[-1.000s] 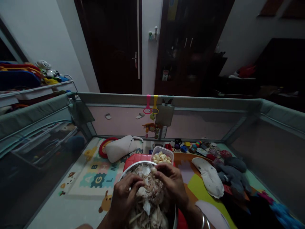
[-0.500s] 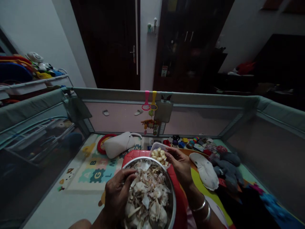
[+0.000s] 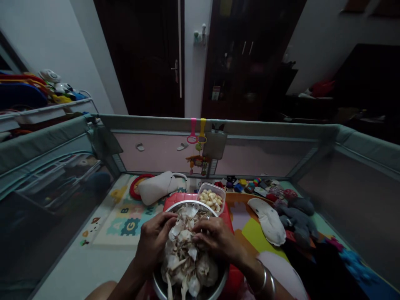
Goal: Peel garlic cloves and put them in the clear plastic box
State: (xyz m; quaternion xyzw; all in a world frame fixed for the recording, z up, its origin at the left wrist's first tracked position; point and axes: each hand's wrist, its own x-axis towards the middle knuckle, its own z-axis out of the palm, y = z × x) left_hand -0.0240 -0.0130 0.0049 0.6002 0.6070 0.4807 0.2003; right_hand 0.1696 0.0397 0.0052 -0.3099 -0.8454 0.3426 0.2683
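Where the left hand [image 3: 154, 233] bends thumb toward fingers, its hold unclear, garlic [image 3: 184, 250] lies just to its right in the bowl [image 3: 223, 283], between both hands; the right hand [image 3: 218, 239], curled over it, grasp hidden, is nearer the tub [image 3: 224, 202] beyond.

Place: a home, in a room where I am inside a child's playpen.
Playpen: a padded grey-green rail [image 3: 265, 127] and see-through mesh walls [image 3: 359, 183] stand before me and on both sides.
Floor: a play mat [image 3: 121, 225] printed with letters and cartoon animals.
Toys: a grey plush toy [image 3: 298, 223] to my right, dangling toys [image 3: 197, 160] on the far wall, more heaped over a white rack [image 3: 46, 110] outside.
Beyond the rail: slippers [image 3: 140, 147], a dark door [image 3: 146, 58], a tall cabinet [image 3: 234, 62].
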